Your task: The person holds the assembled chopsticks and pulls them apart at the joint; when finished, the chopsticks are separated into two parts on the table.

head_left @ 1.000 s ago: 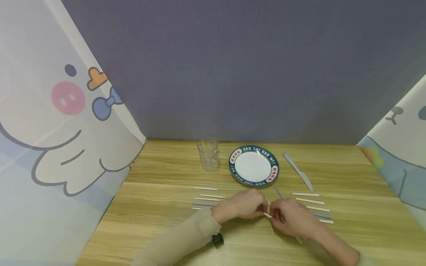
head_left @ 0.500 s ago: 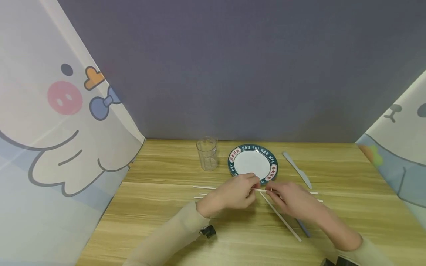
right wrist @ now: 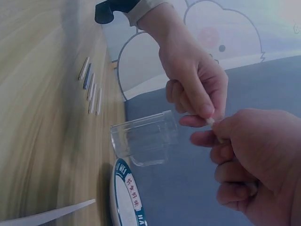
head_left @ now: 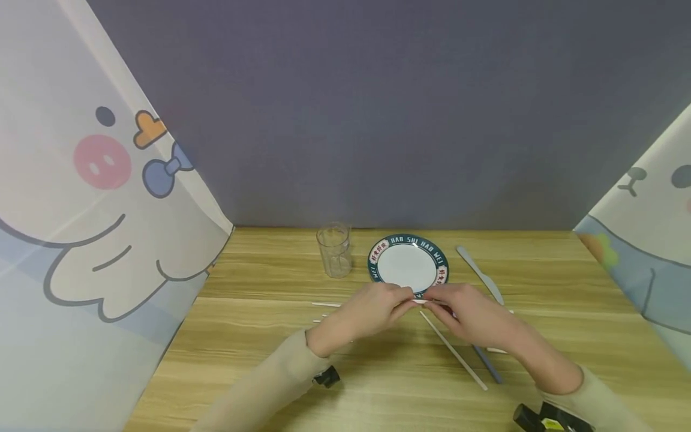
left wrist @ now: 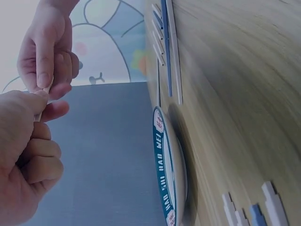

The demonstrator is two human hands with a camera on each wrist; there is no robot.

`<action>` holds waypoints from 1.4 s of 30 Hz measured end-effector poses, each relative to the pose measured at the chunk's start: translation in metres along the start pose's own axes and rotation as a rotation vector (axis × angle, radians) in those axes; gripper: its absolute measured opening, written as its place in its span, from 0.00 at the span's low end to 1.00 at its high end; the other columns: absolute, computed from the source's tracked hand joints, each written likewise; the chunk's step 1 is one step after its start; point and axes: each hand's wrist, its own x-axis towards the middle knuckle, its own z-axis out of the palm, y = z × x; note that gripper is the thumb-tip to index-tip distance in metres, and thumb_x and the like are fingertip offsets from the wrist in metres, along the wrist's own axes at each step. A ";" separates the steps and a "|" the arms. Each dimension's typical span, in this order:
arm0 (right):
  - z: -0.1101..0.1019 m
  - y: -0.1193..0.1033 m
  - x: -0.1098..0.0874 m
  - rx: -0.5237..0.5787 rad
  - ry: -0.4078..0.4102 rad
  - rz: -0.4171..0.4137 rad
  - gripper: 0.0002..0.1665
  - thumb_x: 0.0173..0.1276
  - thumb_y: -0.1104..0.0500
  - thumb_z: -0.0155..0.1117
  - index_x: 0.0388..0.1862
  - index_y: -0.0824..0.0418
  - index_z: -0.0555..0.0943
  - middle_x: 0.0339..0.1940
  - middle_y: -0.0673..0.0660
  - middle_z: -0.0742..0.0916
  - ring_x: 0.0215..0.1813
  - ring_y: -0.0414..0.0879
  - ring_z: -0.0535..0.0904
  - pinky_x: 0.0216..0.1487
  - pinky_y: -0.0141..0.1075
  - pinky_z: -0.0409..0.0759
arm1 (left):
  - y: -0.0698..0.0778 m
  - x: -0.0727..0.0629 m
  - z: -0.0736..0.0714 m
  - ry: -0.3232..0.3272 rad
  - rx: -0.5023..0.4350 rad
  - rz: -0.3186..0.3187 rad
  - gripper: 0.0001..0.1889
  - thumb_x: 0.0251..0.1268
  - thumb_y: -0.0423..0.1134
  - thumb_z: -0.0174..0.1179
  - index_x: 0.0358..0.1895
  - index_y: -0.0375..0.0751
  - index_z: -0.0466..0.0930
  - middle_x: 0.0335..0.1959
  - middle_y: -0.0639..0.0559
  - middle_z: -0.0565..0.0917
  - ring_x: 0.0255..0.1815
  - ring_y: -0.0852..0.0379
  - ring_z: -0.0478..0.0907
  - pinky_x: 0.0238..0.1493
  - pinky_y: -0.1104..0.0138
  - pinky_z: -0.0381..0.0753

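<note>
Both hands meet just over the near rim of a round plate (head_left: 396,240), white with a dark green lettered border. Between thumb and fingertips, my left hand (head_left: 372,312) pinches one end of a thin white stick (head_left: 418,301). The other end is pinched by my right hand (head_left: 475,312). In the right wrist view a bit of the white stick (right wrist: 210,121) shows where the fingertips nearly meet; most of it is hidden. Below the right hand, a long white stick (head_left: 453,351) and a long blue stick (head_left: 487,363) lie slanted on the table.
A clear cup (head_left: 335,252) with a handle stands left of the plate, and a pale knife (head_left: 480,275) lies to the right. Short sticks with narrow stepped tips, white ones (left wrist: 275,202) and a blue one (left wrist: 257,214), lie at the left, partly under the left arm.
Both hands have moved away from the body, up to the plate's near rim, and come closer together. Less of the white stick shows between them. The long sticks below are now uncovered.
</note>
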 end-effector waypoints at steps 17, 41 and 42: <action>0.007 0.006 0.003 -0.055 0.023 -0.091 0.11 0.74 0.65 0.69 0.40 0.46 0.84 0.29 0.36 0.82 0.31 0.26 0.70 0.32 0.25 0.73 | 0.000 -0.007 0.001 0.023 0.048 -0.013 0.13 0.83 0.45 0.58 0.35 0.47 0.80 0.21 0.59 0.80 0.21 0.68 0.70 0.22 0.75 0.67; 0.000 0.014 0.006 0.063 -0.093 -0.080 0.11 0.80 0.65 0.62 0.42 0.48 0.83 0.32 0.38 0.82 0.32 0.25 0.72 0.34 0.25 0.76 | -0.007 -0.006 -0.004 -0.040 -0.187 -0.057 0.14 0.84 0.43 0.56 0.34 0.45 0.80 0.22 0.59 0.70 0.23 0.68 0.66 0.27 0.81 0.63; 0.000 0.014 0.006 0.067 -0.095 -0.084 0.11 0.80 0.65 0.62 0.44 0.48 0.84 0.34 0.38 0.84 0.34 0.26 0.74 0.34 0.26 0.78 | -0.007 -0.006 -0.005 -0.044 -0.186 -0.057 0.14 0.84 0.43 0.56 0.34 0.45 0.81 0.22 0.59 0.72 0.23 0.68 0.66 0.27 0.81 0.64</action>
